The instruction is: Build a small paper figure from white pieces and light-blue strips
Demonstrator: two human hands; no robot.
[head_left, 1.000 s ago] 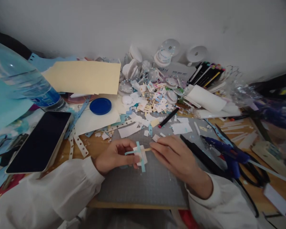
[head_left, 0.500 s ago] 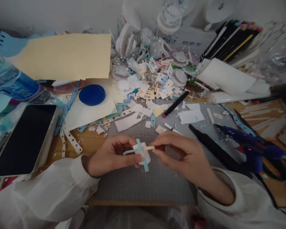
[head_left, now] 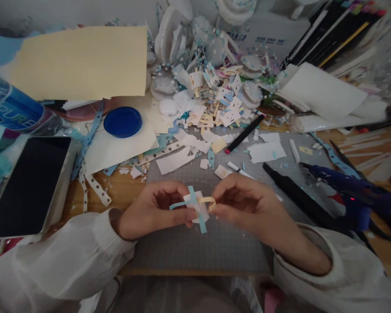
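Note:
My left hand pinches a small white paper piece between thumb and fingers, above the grey cutting mat. Light blue paper strips cross the white piece; one runs up and down, another sticks out to the left. From its right side a cream paper strip bends over in an arch. My right hand is closed, with thumb and forefinger pinching the far end of that cream strip.
Paper scraps are heaped behind the mat. A black marker lies before them. At right rests a blue glue gun, its red light on. A phone, a blue lid and a bottle occupy the left.
The cream strip was straight and pointed right; now it curves into an arch. My right hand has stayed on its end. The whole view has shifted slightly.

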